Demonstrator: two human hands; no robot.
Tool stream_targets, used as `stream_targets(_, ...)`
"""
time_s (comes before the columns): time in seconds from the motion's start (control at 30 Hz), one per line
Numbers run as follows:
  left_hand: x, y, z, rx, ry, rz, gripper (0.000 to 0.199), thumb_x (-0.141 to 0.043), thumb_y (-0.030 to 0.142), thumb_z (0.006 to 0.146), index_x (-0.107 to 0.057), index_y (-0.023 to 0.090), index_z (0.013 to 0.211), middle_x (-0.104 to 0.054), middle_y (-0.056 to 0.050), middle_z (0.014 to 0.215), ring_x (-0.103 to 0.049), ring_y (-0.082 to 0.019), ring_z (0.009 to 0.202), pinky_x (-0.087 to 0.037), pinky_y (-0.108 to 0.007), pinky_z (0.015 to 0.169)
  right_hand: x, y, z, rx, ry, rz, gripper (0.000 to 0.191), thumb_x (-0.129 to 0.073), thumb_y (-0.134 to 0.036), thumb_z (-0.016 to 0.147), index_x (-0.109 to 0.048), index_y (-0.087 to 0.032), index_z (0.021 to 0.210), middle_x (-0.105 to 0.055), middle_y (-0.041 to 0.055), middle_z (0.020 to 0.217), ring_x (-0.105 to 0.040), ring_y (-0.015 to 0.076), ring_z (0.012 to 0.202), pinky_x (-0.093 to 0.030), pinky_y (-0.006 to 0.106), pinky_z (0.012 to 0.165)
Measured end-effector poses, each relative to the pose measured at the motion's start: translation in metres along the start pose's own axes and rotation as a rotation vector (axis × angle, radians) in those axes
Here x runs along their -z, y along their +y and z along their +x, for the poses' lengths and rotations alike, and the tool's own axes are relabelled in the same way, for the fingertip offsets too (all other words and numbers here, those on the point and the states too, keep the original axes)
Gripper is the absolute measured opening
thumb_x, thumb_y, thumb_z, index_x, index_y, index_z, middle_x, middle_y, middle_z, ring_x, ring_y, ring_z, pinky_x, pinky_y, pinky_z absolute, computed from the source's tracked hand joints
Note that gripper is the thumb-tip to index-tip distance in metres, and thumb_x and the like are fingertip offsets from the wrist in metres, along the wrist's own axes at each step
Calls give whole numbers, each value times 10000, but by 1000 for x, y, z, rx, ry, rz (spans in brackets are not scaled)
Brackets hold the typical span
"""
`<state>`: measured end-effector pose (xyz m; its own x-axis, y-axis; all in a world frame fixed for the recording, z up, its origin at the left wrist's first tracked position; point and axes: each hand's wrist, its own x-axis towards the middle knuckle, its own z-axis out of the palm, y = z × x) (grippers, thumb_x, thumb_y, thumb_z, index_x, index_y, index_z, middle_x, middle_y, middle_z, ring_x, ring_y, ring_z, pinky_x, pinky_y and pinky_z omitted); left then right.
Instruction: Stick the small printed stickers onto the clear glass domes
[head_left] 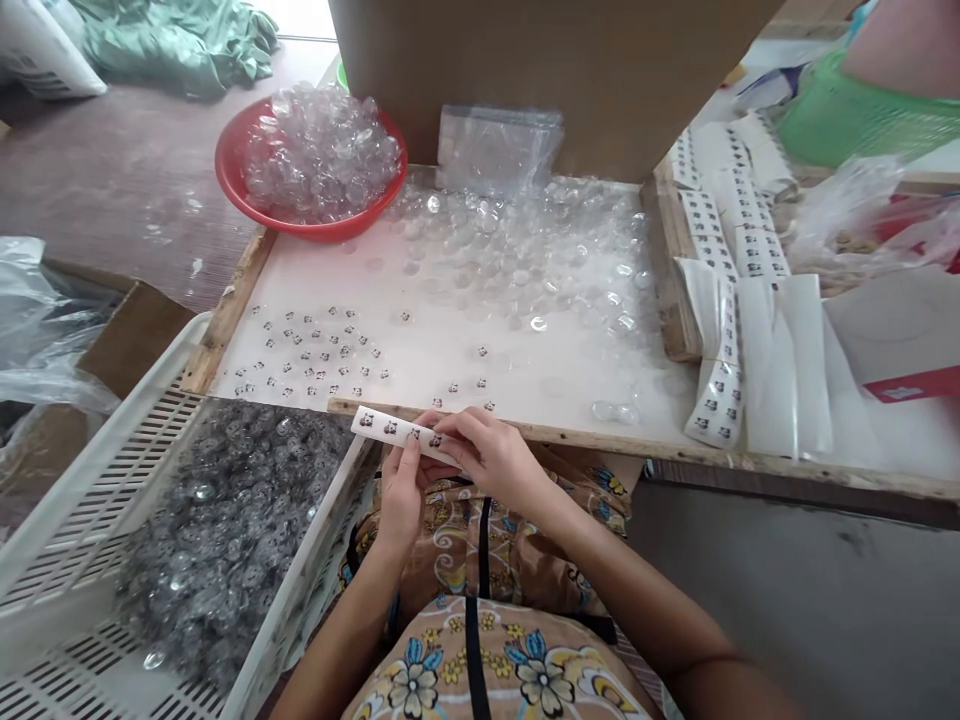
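A white strip of panda stickers (377,424) lies across my fingers at the table's near edge. My left hand (405,485) grips it from below, thumb pressed on its face. On the strip's right end, the fingers of my right hand (495,455) are pinched close to a panda print; whether a sticker is between the fingertips I cannot tell. Just beyond, on the white tabletop (420,360), lie several small panda stickers (322,355), most of them at the left. Clear round domes (517,250) are spread over the far half of the top.
A red bowl (315,232) heaped with clear pieces stands at the back left. Left below, a white crate (90,510) holds dark-printed clear pieces. Bundled sticker strips (724,350) lie beyond a wooden rail (671,290) at right. A cardboard box (540,70) blocks the back.
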<state>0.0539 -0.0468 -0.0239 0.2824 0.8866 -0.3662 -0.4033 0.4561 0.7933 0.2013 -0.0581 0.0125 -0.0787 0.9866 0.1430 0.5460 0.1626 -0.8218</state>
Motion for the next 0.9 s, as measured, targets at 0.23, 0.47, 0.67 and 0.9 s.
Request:
stream_targets(0.23,-3,2,3,44,33,-15,500,-644,504,866,-692,141,1206,-751,-86,901,-729,-229,780,-622,-334,676,14,5,-2,-38,192,134,105,-595,-270,916,-617,-207,835,-612,44,828,-584,161,763,-481,279,679)
stream_targets(0.47,-5,4,3,37,99,18,522,-682,521,823,-713,137,1175,-708,-50,775,-683,-183,656,-611,-297,591,68,76,30,-394,369,66,212,-639,-392,819,-606,-192,756,-546,-8,626,-449,124,573,-356,263,542)
stream_targets(0.67,-2,4,5,47,95,25,518,-677,516,830,-712,139,1183,-710,-59,796,-690,-183,683,-613,-286,597,71,84,47,-439,256,-104,164,-630,-344,791,-619,-195,722,-632,32,682,-511,148,607,-386,287,592)
stream_targets(0.9,1,4,8,37,112,27,533,-686,533,814,-718,131,1162,-721,-62,793,-704,-207,708,-617,-303,595,57,84,52,-438,175,-320,69,-582,-210,811,-634,-195,767,-654,48,756,-554,169,659,-388,285,624)
